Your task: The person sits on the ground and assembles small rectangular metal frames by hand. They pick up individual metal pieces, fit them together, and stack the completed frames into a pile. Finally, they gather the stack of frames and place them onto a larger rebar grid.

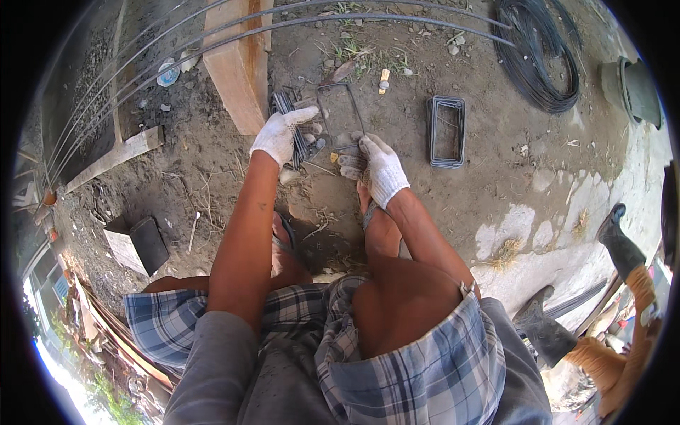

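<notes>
1. We have one single rectangular wire stirrup (355,108) in front of us, just above the dirt between the gloved hands.
2. Our right hand (379,161) grips its near right corner, thumb and forefinger pinching there, probably because a corner steadies the whole thin frame.
3. Our left hand (280,133) lies at the stirrup's left side, thumb stretched toward it, over one bundle of dark steel pieces (285,105). We cannot tell whether its hidden fingers are closed on them, nor count the pieces.
4. To the right we see one stack of stirrups (433,127), edges aligned, perhaps for tidiness and easy reach; its layers overlap too closely to count.
5. Beyond the left hand lies one squared timber (241,78), with at least three long steel rods (354,17) crossing above it.
6. Far right, we count one wire coil (516,64), looped presumably against tangling, and at least one bucket (618,88).
7. Near right, a co-worker wears two dark boots (545,333).
</notes>
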Demonstrator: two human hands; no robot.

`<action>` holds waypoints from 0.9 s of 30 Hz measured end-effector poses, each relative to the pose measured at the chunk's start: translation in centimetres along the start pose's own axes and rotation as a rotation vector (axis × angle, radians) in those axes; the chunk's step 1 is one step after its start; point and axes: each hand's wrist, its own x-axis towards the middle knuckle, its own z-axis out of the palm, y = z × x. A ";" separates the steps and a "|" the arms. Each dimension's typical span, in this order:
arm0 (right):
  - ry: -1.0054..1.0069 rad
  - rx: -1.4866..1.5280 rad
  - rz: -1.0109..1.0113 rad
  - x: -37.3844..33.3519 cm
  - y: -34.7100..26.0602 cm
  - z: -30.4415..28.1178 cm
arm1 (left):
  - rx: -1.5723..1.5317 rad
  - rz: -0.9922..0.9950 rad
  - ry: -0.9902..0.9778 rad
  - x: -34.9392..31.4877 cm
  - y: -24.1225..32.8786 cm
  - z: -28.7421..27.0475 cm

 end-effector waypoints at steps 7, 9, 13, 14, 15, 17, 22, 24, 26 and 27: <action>0.112 -0.596 -0.357 1.8 2.7 -0.2 | -0.222 -0.009 -0.088 0.0 0.1 0.2; 0.063 -0.565 -0.167 1.0 1.8 0.5 | -0.224 -0.032 -0.057 -0.1 0.0 -0.2; 0.226 -0.931 -0.485 -0.7 1.0 1.6 | -0.182 -0.041 -0.065 0.0 -0.3 -0.3; 0.218 -0.946 -0.464 -0.9 0.6 1.9 | -0.175 -0.039 -0.072 0.1 -0.3 -0.3; 0.209 -0.962 -0.443 -1.2 0.1 2.2 | -0.168 -0.037 -0.078 0.2 -0.4 -0.3; 0.206 -1.100 -0.435 -2.1 -0.9 3.0 | -0.182 -0.061 -0.104 0.2 -0.3 -0.6; 0.187 -1.304 -0.392 -2.3 -1.6 3.8 | -0.172 -0.092 -0.119 0.1 -0.1 -0.9; 0.198 -1.342 -0.374 -2.0 -1.6 3.9 | -0.188 -0.082 -0.118 -0.2 -0.1 -0.8; 0.178 -1.350 -0.360 -1.9 -2.0 3.9 | -0.200 -0.081 -0.121 -0.2 -0.1 -0.8; 0.168 -1.354 -0.351 -1.9 -2.1 3.8 | -0.204 -0.083 -0.124 -0.1 -0.2 -0.9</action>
